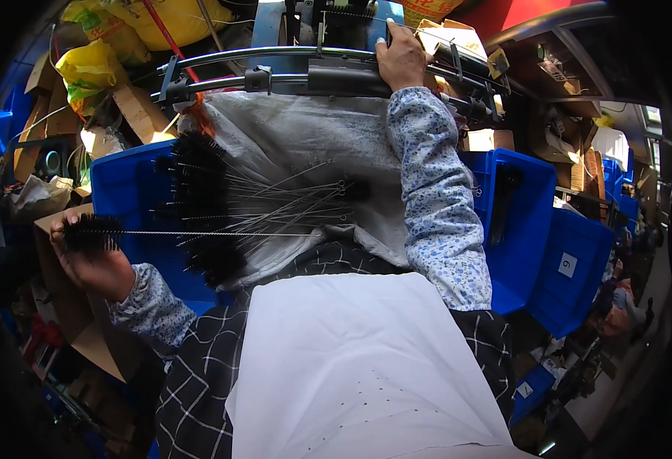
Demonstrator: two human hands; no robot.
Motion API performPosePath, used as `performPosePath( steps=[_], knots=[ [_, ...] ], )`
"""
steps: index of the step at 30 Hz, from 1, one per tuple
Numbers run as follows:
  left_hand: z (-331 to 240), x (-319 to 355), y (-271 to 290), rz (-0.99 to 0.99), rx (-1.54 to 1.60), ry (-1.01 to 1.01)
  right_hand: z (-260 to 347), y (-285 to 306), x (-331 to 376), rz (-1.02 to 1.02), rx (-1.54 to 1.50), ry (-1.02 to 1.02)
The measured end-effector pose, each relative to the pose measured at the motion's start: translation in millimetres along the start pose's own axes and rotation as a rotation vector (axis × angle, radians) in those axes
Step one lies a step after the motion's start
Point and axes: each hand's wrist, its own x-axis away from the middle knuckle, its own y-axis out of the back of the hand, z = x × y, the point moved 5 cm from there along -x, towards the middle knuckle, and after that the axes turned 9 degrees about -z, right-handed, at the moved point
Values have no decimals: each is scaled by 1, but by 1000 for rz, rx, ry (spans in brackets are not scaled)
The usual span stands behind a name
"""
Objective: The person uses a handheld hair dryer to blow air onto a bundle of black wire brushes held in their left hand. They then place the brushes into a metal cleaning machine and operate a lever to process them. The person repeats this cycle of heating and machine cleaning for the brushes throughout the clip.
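My left hand (95,264) is out at the left, its fingers closed round the black bristle head of a bottle brush (95,233). The brush's twisted wire stem (221,233) stretches to the right over my lap. A pile of similar black brushes (206,206) lies on a grey-white cloth (313,115), bristles to the left and looped wire ends to the right. Up at the machine (344,76), my right hand (403,57) is bent over the rail beside a dark cylinder, near a thin wire. What its fingers grip, if anything, is unclear.
Blue bins stand at my left (133,183) and right (523,222). An open cardboard box (83,321) is below my left hand. Yellow sacks (95,76) and a red pole (164,30) are at the far left. Metal rails (236,80) cross in front of me.
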Motion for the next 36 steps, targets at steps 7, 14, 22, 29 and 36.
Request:
performPosePath(
  steps=[7,14,22,29,36],
  knots=[
    [10,7,-17,71,214,160,40,-8,3,18,38,-10],
    [27,23,-48,220,254,251,51,-11,6,46,55,-4],
    [33,19,-35,136,123,157,-21,11,-3,56,59,25],
    [51,25,-53,95,63,216,-58,17,-39,45,322,454],
    [69,32,-72,175,28,334,-90,54,-45,364,-38,161]
  ],
)
